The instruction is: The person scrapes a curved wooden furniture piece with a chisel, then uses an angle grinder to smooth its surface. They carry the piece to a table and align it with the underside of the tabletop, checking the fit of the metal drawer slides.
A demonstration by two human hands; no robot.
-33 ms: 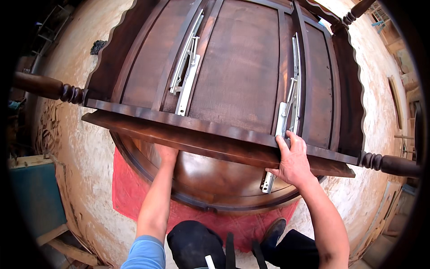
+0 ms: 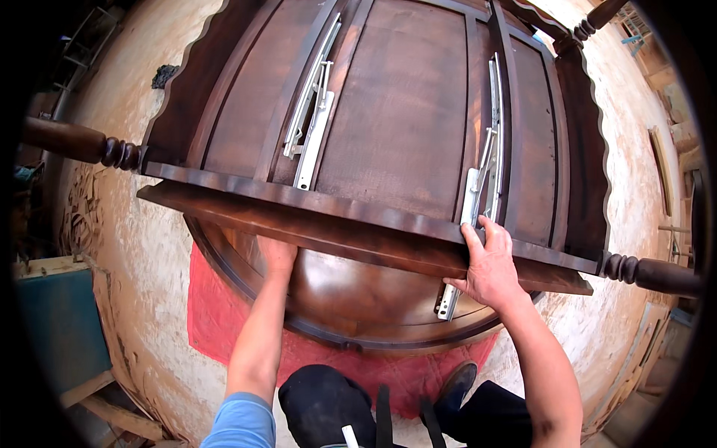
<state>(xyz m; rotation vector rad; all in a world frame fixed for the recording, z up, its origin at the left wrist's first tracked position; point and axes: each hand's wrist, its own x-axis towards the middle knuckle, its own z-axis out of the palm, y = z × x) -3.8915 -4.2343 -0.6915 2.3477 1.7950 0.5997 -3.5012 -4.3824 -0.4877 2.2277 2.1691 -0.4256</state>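
A dark brown wooden table frame (image 2: 399, 112) lies upside down, with metal slide rails fixed along its underside. My right hand (image 2: 493, 265) grips the dark wooden front rail (image 2: 358, 243), fingers over its upper edge and thumb on its front face. The fingertips rest beside the right metal slide (image 2: 470, 196), whose lower end shows beneath the rail. My left hand (image 2: 278, 255) reaches under the same rail farther left, and its fingers are hidden there. Closer to the left side of the frame sits the left metal slide (image 2: 314, 142). A glossy rounded tabletop (image 2: 336, 291) lies below the rail.
Red cloth (image 2: 224, 321) is spread under the tabletop on the worn floor. Turned legs stick out sideways, one at the left (image 2: 71, 142) and one at the right (image 2: 657, 275). A teal box-like piece (image 2: 63, 328) and wood scraps (image 2: 123, 420) stand at lower left.
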